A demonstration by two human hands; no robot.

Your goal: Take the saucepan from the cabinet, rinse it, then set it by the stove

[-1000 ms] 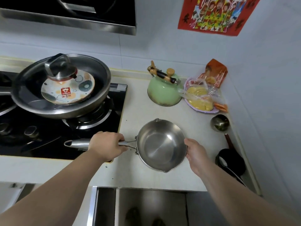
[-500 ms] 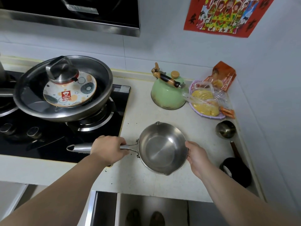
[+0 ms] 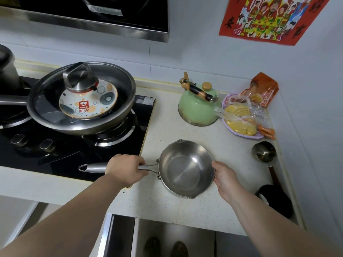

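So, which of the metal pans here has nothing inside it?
The small saucepan on the counter, held by both hands, is bare inside. The big frying pan on the stove holds a patterned lid.

Counter: pale speckled countertop (image 3: 172,203), with the black stove (image 3: 74,151) set in at the left.
Near middle: steel saucepan (image 3: 185,168), just right of the stove.
Far: green kettle (image 3: 196,108); right of it a plate of bagged food (image 3: 241,119).
Right edge: small steel cup (image 3: 263,151), black ladle (image 3: 274,199).
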